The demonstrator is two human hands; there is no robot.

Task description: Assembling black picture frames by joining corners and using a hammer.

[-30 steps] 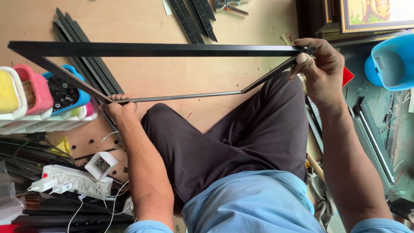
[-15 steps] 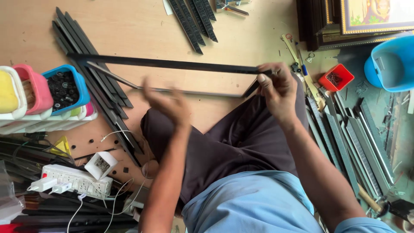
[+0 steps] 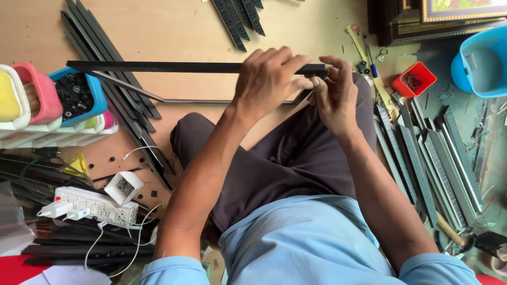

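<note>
Already black frame strip (image 3: 174, 67) clamped by both hands (image 3: 266, 79) at right-end corner; thin strip (image 3: 174, 99) met there, joint unfinished; spare strips (image 3: 113, 89) unused on floor (image 3: 174, 26).

Left hand (image 3: 266, 79) and right hand (image 3: 332, 92) together, fingers curled

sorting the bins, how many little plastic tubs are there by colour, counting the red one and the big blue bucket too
yellow tub: 1
pink tub: 1
blue tub of black bits: 1
red tub: 1
light blue bucket: 1
total: 5
More tubs may sit stacked under the row on the left, too hidden to count.
</note>
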